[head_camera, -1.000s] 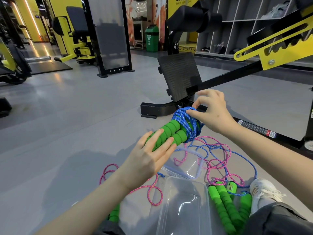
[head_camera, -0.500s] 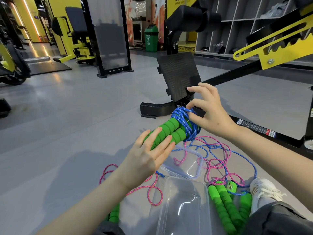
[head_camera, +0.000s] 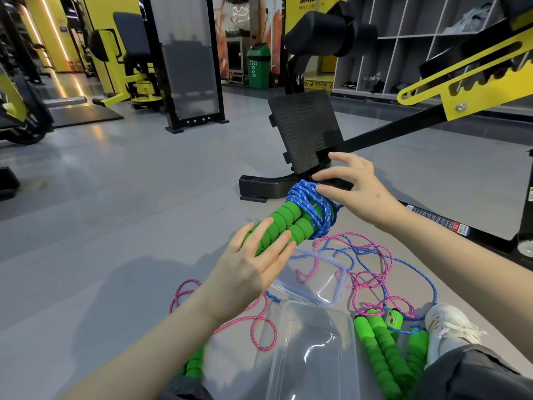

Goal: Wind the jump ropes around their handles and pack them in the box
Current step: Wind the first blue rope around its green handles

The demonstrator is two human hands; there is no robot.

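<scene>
I sit on the floor (head_camera: pixel 115 212) and I hold one pair of green handles (head_camera: pixel 284 223) up in front of me, side by side, so that the blue rope (head_camera: pixel 314 209) can go around both of them together. My left hand (head_camera: pixel 253 269) grips the near end of the handles; its fingers lie across them from above, and the thumb is hidden under them. I keep this hand low on the handles so the far end is free for the winding. There the blue rope makes a thick coil already. My right hand (head_camera: pixel 354 192) is at the far side of this coil: thumb and forefinger come together on the rope and seem to pinch it, while the other fingers are spread out and away from it. I think this pinch keeps the last turns tight, because such a coil can spring loose easily. The box (head_camera: pixel 331 319) of clear plastic lies near, between my legs, open, and its lid (head_camera: pixel 340 284) lies just behind it, so I can drop the bundle in directly. On the right, pink and blue loose ropes (head_camera: pixel 372 264) lie tangled, with more green handles (head_camera: pixel 380 350) beside my shoe (head_camera: pixel 450 327); these are not yet wound.
</scene>
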